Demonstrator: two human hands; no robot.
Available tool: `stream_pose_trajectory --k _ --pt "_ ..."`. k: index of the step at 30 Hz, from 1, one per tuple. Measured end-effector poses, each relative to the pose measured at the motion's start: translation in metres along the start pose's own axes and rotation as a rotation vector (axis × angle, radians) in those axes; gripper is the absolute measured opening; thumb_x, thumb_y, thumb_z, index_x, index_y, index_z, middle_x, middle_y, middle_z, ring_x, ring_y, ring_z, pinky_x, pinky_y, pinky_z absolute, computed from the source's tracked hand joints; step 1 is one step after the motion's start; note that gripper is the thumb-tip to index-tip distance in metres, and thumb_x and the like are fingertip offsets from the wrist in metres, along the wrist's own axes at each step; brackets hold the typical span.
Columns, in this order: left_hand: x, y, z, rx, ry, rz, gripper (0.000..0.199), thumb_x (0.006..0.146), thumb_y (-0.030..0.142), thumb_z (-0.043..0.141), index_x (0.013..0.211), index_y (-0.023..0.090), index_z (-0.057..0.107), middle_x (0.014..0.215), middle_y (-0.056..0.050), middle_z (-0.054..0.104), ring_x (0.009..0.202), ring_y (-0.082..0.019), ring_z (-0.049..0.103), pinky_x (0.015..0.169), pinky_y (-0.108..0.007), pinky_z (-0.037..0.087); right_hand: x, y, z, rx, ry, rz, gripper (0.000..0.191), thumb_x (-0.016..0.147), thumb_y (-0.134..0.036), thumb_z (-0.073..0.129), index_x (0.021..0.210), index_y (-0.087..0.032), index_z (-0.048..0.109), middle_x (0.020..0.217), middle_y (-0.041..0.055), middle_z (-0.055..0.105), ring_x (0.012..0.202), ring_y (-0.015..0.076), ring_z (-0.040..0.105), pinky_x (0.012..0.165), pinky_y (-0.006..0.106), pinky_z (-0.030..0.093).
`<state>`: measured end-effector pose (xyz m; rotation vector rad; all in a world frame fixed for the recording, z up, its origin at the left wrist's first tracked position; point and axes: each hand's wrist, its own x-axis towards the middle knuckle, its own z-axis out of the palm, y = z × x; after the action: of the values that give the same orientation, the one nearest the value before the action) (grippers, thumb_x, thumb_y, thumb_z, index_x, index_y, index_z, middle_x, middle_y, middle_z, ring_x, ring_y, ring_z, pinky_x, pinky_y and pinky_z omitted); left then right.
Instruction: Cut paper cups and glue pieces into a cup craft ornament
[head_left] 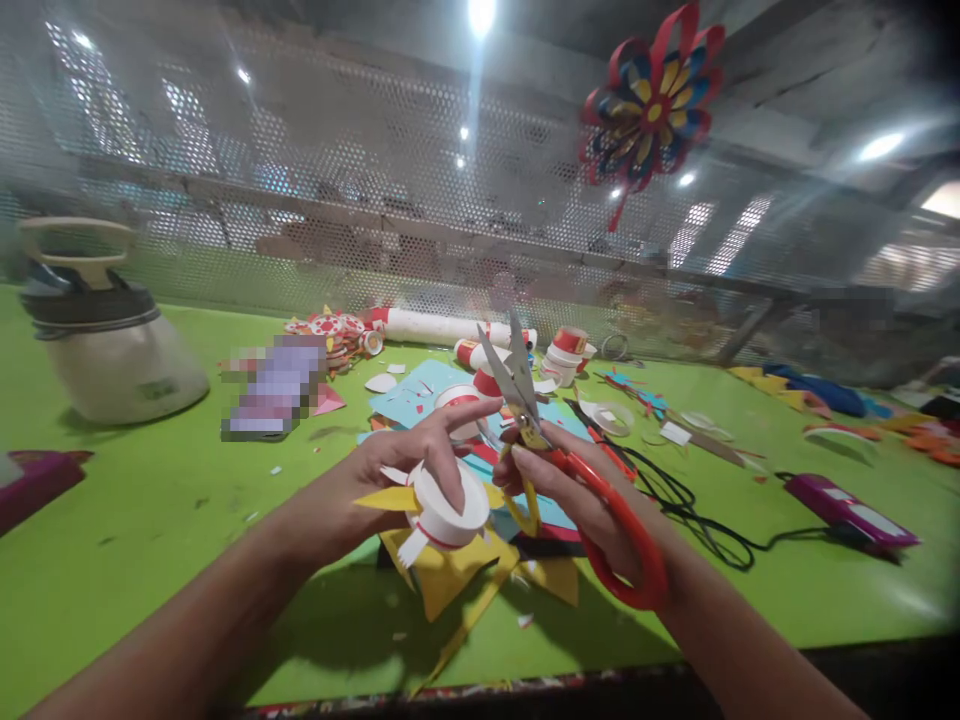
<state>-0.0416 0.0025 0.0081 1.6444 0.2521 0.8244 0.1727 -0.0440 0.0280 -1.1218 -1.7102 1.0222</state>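
Observation:
My left hand (405,455) is closed on a white paper cup (454,510) whose edge is cut into flaps, with yellow paper points sticking out from it. One finger reaches inside the cup, and the index finger stretches toward the scissors. In my right hand (574,480) is a pair of scissors (521,385) with red and yellow handles. The blades point up and away, parted a little, apart from the cup. Under both hands lie yellow paper pieces (450,575) and light blue paper (420,395).
A large bottle (112,350) and a phone (277,385) occupy the left of the green table (337,640). Paper cups (564,355) stand at the back. A purple device (851,510) with a black cable lies at right. A paper flower (654,110) hangs above.

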Motion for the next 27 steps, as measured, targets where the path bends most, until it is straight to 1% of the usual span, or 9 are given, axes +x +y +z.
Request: stream_pose_trajectory --k 3,6,8,10,13,17,22,24,27 --pt "0.001 -0.003 0.002 -0.015 -0.023 0.021 0.013 0.077 0.031 0.066 0.075 0.019 0.069 0.145 -0.008 0.036 0.134 -0.033 0.026 0.103 -0.044 0.028 0.002 0.007 0.005 0.199 -0.053 -0.052 0.020 0.088 -0.033 0.054 0.104 -0.024 0.060 0.096 0.0030 0.060 0.091 0.0192 0.057 0.086 0.037 0.045" --pt "0.003 -0.009 0.003 -0.097 -0.029 0.000 0.008 0.076 0.027 0.068 0.073 0.020 0.070 0.144 -0.007 0.037 0.133 -0.032 0.028 0.100 -0.042 0.033 0.004 0.009 0.013 0.376 -0.120 -0.088 0.023 0.085 -0.026 0.059 0.108 -0.026 0.059 0.096 0.0015 0.060 0.095 0.0196 0.057 0.091 0.040 0.042" --pt "0.003 -0.012 0.004 -0.125 -0.016 -0.018 0.005 0.075 0.025 0.070 0.073 0.020 0.071 0.143 -0.007 0.038 0.132 -0.032 0.030 0.098 -0.041 0.035 0.003 0.009 0.017 0.450 -0.111 -0.076 0.024 0.083 -0.021 0.061 0.106 -0.026 0.060 0.094 0.0007 0.059 0.091 0.0188 0.057 0.091 0.040 0.041" --pt "0.004 -0.013 0.005 -0.113 0.005 -0.013 0.004 0.074 0.023 0.070 0.072 0.020 0.072 0.141 -0.007 0.040 0.132 -0.032 0.030 0.099 -0.041 0.035 0.001 0.011 0.021 0.499 -0.065 -0.058 0.024 0.081 -0.019 0.063 0.104 -0.026 0.060 0.091 0.0008 0.058 0.087 0.0183 0.056 0.089 0.040 0.042" --pt "0.005 -0.015 0.005 -0.091 0.032 0.024 0.003 0.073 0.021 0.071 0.072 0.020 0.073 0.138 -0.008 0.042 0.133 -0.030 0.029 0.103 -0.041 0.032 0.000 0.018 0.024 0.553 -0.011 -0.044 0.024 0.078 -0.018 0.066 0.101 -0.023 0.059 0.087 0.0012 0.058 0.081 0.0180 0.056 0.083 0.039 0.044" --pt "0.007 -0.016 0.005 -0.076 0.029 0.039 0.005 0.074 0.017 0.070 0.073 0.020 0.074 0.139 -0.007 0.041 0.133 -0.030 0.029 0.105 -0.041 0.031 0.003 0.027 0.027 0.612 -0.003 -0.018 0.024 0.073 -0.018 0.070 0.095 -0.023 0.060 0.084 0.0014 0.058 0.080 0.0192 0.058 0.079 0.038 0.045" --pt "0.008 -0.017 0.002 -0.006 -0.010 0.049 0.007 0.074 0.016 0.069 0.075 0.021 0.074 0.144 -0.006 0.035 0.133 -0.029 0.028 0.106 -0.040 0.030 0.006 0.029 0.031 0.584 0.000 0.048 0.014 0.074 -0.020 0.066 0.088 -0.018 0.065 0.091 0.0061 0.060 0.086 0.0224 0.059 0.083 0.041 0.045" --pt "0.009 -0.017 0.001 0.041 -0.031 0.065 0.005 0.074 0.021 0.070 0.077 0.021 0.074 0.144 -0.006 0.035 0.133 -0.030 0.028 0.106 -0.041 0.029 0.006 0.029 0.032 0.581 0.014 0.053 0.017 0.073 -0.020 0.066 0.090 -0.018 0.064 0.091 0.0057 0.061 0.087 0.0226 0.059 0.085 0.042 0.045" --pt "0.009 -0.015 -0.001 0.101 -0.055 0.064 0.008 0.076 0.025 0.068 0.078 0.021 0.074 0.144 -0.006 0.035 0.134 -0.030 0.026 0.106 -0.042 0.029 0.004 0.031 0.032 0.592 0.028 0.060 0.028 0.069 -0.019 0.070 0.095 -0.020 0.059 0.088 0.0035 0.063 0.084 0.0216 0.061 0.083 0.042 0.046"
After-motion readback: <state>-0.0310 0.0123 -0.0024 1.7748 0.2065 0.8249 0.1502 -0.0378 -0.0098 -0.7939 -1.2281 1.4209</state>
